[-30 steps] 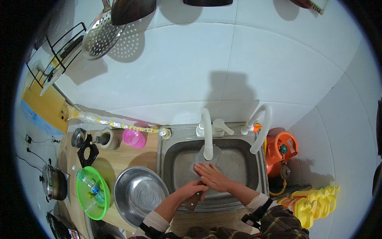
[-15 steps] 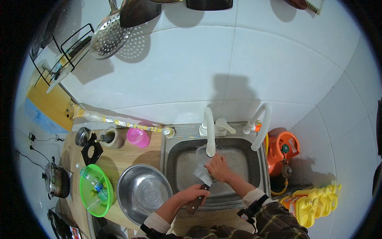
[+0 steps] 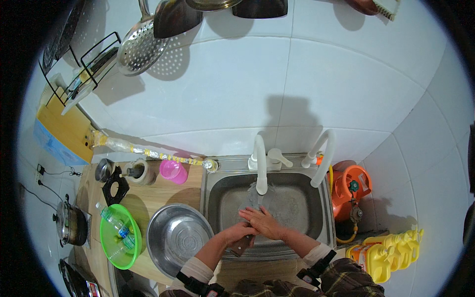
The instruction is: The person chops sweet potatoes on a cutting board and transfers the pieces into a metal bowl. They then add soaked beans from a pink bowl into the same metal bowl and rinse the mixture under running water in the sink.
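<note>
Over the steel sink [image 3: 321, 218], both my hands hold a cleaver under the white tap [image 3: 260, 168]. My left hand [image 3: 236, 231] grips its dark handle [image 3: 241, 245] near the sink's front rim. My right hand [image 3: 265, 222] lies flat on the grey blade [image 3: 250, 200], fingers spread across it. The blade points away from me, under the spout. Most of the blade's near part is hidden by my right hand.
A large steel bowl [image 3: 178, 237] stands left of the sink, beside a green basin [image 3: 120, 236] with a plastic bottle in it. A pink cup [image 3: 173, 172], a small pot [image 3: 71, 222] and a second white tap [image 3: 324, 158] are around. An orange gas cylinder [image 3: 352, 185] and yellow containers [image 3: 391, 247] stand at the right.
My right hand has slid forward along the blade toward the tap, and the blade now lies flatter under the spout. My left hand stays on the handle.
</note>
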The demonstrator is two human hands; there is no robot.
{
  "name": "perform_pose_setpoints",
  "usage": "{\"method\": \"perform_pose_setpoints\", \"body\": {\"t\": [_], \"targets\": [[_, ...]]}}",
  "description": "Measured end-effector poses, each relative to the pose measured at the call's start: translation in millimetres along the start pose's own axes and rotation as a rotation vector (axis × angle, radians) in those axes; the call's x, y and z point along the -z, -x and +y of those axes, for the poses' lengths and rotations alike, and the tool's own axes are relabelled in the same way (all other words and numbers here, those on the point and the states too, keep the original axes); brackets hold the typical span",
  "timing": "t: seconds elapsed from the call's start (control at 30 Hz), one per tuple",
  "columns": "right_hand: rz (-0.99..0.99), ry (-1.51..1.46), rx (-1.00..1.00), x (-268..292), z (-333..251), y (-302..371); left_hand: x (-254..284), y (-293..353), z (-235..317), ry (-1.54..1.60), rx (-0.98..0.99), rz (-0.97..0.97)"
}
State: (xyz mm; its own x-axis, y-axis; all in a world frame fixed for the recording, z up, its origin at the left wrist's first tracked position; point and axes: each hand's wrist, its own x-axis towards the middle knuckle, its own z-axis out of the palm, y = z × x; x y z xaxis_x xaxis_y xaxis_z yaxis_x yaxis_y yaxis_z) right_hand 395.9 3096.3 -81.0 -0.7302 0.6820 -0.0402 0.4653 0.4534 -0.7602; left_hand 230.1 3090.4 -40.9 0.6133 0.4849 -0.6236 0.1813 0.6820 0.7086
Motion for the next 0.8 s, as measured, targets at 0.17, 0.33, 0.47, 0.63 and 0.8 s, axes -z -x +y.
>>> {"method": "perform_pose_setpoints", "body": {"t": [0.17, 0.33, 0.47, 0.63, 0.8], "targets": [[0.056, 0.247, -0.248, 14.1, 21.5, 5.8, 2.2, 3.1, 1.3, -0.01, 0.082, -0.072], [0.101, 0.249, -0.181, 41.1, 32.5, 29.5, 4.0, 7.1, -5.8, 0.388, -0.027, -0.239], [0.149, 0.437, -0.092, 52.1, 31.6, 30.7, 0.6, 11.5, -3.1, 0.618, -0.098, -0.392], [0.152, 0.476, -0.019, 62.2, 37.3, 14.0, -8.9, 17.9, 11.5, 0.222, 0.047, -0.121], [0.071, 0.555, 0.026, 71.9, 27.4, -1.4, -15.8, 19.4, 8.9, -0.399, 0.135, 0.237]]}}
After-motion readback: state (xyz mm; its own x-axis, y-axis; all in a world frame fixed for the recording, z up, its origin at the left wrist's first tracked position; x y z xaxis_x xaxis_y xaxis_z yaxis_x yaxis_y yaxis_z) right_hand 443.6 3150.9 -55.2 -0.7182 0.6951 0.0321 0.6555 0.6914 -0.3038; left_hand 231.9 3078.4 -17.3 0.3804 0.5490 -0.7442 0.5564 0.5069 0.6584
